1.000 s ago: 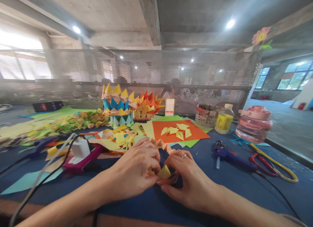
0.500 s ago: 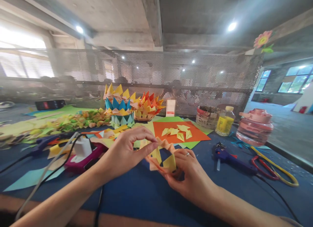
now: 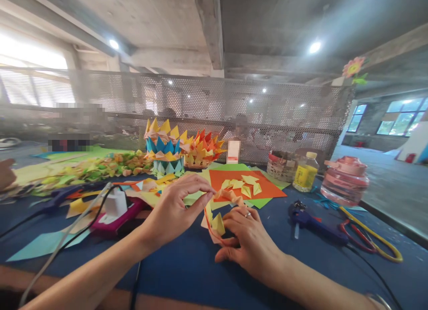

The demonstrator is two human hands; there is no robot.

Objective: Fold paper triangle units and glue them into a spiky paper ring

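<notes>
A ring of folded paper (image 3: 218, 224), peach with yellow pieces inside, is held tilted above the blue tabletop (image 3: 174, 265). Thumb and fingertips of my left hand (image 3: 182, 207) pinch its far left edge. My right hand (image 3: 249, 236), a ring on one finger, grips the right side, fingers reaching into the opening and thumb below. Part of the ring is hidden behind that hand. Just beyond lie several folded yellow paper pieces (image 3: 246, 190) on an orange sheet (image 3: 272, 190).
Layered paper crowns (image 3: 163, 145) stand behind, beside a heap of folded scraps (image 3: 117, 165). A magenta power strip (image 3: 117, 221) with cables is left. Rightward are a glue gun (image 3: 317, 225), scissors (image 3: 364, 236), a yellow bottle (image 3: 305, 174) and a pink jug (image 3: 346, 181). A blurred skin-coloured shape (image 3: 6, 174) enters at left.
My right hand has turned and shifted its grip, its fingers now further over the ring's opening. The left hand keeps its pinch. A blurred skin-coloured shape has appeared at the left edge.
</notes>
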